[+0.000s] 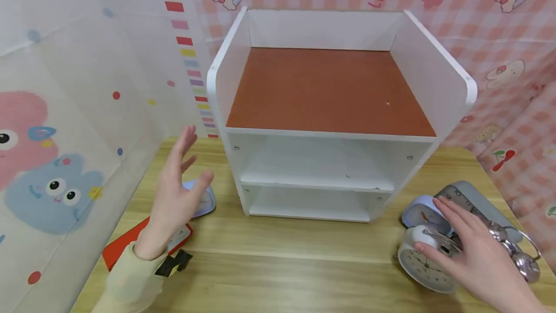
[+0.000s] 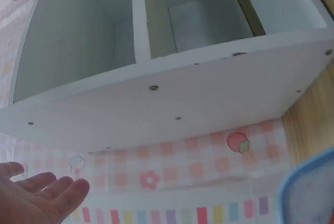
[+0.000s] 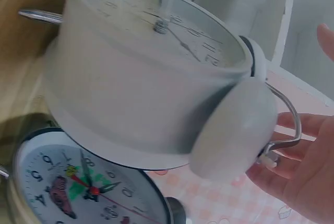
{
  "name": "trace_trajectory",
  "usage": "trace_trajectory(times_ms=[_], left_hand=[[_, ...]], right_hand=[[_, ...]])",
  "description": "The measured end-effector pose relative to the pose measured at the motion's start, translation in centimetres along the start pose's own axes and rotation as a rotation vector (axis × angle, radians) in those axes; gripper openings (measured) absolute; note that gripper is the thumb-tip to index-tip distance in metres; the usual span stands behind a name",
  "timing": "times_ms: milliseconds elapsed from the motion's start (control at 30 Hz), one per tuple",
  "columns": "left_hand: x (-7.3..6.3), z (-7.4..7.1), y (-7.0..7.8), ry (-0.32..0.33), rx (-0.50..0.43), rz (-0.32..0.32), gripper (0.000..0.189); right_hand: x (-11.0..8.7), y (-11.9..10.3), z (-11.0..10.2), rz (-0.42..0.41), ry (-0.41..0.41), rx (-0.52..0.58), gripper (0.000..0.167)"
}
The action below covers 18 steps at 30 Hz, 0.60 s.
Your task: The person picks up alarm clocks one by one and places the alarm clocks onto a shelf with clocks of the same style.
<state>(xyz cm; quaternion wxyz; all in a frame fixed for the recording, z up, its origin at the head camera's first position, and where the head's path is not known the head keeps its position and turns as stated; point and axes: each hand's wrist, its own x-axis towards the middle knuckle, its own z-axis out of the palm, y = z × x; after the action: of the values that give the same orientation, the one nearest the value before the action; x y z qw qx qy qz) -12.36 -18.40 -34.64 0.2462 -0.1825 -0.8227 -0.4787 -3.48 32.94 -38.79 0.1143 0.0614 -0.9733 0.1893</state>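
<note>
My right hand point(image 1: 473, 250) is over a white twin-bell alarm clock point(image 1: 423, 267), fingers extended and thumb spread. In the right wrist view, the fingers point(image 3: 297, 177) are beside the wire handle point(image 3: 293, 112) of this clock, and a second clock with a cartoon dial point(image 3: 91, 192) lies close by. At the left, my left hand point(image 1: 175, 194) hovers with its fingers loosely straight and holds nothing. Beneath it are a light blue clock point(image 1: 208, 203) and a red clock point(image 1: 126, 243), both partly hidden by the hand and forearm.
A white shelf unit point(image 1: 317, 185) with a brown top board point(image 1: 330, 88) stands at the back middle of the wooden table point(image 1: 278, 264). Another light blue clock point(image 1: 423, 214), a grey clock point(image 1: 486, 202) and a silver-belled clock point(image 1: 525, 264) crowd round the right hand. Patterned cloth point(image 1: 512, 124) hangs behind.
</note>
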Motion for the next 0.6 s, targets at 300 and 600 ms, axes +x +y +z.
trace_trajectory(times_ms=[300, 600], left_hand=[[1.6, 0.6, 0.9, 0.111, -0.102, 0.059, 0.072], [3.5, 1.4, 2.2, 0.135, -0.204, -0.002, 0.073]], right_hand=[[-0.9, 0.7, 0.2, 0.053, -0.025, 0.048, 0.097], [-1.8, 1.3, 0.9, 0.098, -0.02, 0.072, 0.091]])
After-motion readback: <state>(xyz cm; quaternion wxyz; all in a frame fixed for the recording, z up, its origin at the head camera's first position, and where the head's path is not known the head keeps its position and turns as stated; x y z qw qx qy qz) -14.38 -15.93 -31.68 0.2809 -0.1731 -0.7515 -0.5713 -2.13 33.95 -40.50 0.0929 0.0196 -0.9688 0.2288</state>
